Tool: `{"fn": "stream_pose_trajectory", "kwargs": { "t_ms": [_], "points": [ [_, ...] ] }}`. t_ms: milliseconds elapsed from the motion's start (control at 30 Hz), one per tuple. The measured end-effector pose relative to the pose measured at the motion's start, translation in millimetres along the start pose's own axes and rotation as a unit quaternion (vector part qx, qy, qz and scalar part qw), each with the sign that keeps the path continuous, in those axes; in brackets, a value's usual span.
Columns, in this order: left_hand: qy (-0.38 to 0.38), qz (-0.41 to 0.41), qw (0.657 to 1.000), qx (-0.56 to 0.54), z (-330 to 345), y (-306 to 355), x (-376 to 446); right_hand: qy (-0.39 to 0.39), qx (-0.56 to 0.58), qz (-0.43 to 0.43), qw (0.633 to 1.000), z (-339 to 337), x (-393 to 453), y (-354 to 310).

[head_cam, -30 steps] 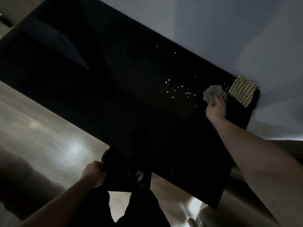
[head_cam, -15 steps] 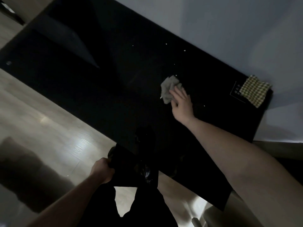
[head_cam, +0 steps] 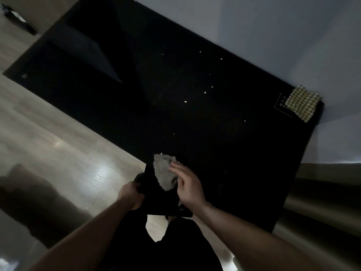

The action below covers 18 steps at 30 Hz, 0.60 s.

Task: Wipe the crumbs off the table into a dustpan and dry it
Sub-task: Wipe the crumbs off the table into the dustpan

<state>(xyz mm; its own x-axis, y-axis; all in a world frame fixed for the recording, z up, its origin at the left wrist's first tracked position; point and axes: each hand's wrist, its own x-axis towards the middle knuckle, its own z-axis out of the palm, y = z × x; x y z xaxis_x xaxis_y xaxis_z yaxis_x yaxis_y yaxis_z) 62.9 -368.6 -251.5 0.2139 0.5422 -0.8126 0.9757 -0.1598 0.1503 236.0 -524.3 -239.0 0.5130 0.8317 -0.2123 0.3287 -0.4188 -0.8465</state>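
A black table (head_cam: 224, 153) fills the middle of the dim view. My right hand (head_cam: 188, 185) presses a grey cloth (head_cam: 164, 172) at the table's near edge, fingers spread on it. The cloth hangs partly over a black dustpan (head_cam: 156, 202), which my left hand (head_cam: 130, 194) grips by its left side just below that edge. Several pale crumbs (head_cam: 205, 92) lie scattered across the middle and far part of the tabletop. What lies inside the dustpan is too dark to make out.
A yellow checked cloth (head_cam: 301, 103) lies on the table's far right corner, by the white wall (head_cam: 273, 36). Pale wooden floor (head_cam: 58, 143) spreads to the left. My dark trousers (head_cam: 156, 251) show below the dustpan. A dark shape (head_cam: 322, 192) stands right of the table.
My right hand has dragged the grey cloth from the table's right end across the crumbs to the near edge, over the dustpan. Most of the crumb cluster is gone from the tabletop.
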Motion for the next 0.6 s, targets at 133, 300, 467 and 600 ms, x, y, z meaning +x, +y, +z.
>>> {"fn": "stream_pose_trajectory", "kwargs": {
  "t_ms": [133,300,467,600],
  "points": [
    [-0.001,0.007,1.000,-0.002,2.0,-1.3,1.9,0.148,0.050,0.023,0.987,-63.7,31.2,-1.1],
    [-0.007,0.008,1.000,0.006,5.1,-1.5,8.2,0.298,-0.031,0.103,0.948,-179.6,89.4,51.2],
    [-0.020,-0.005,1.000,0.020,8.3,-5.9,18.3,0.221,-0.122,0.197,0.948,-244.1,115.5,103.9],
    [-0.020,0.000,0.999,0.025,8.6,-3.2,18.6,0.174,-0.195,0.171,0.950,-215.2,121.6,114.9]
  ]
}}
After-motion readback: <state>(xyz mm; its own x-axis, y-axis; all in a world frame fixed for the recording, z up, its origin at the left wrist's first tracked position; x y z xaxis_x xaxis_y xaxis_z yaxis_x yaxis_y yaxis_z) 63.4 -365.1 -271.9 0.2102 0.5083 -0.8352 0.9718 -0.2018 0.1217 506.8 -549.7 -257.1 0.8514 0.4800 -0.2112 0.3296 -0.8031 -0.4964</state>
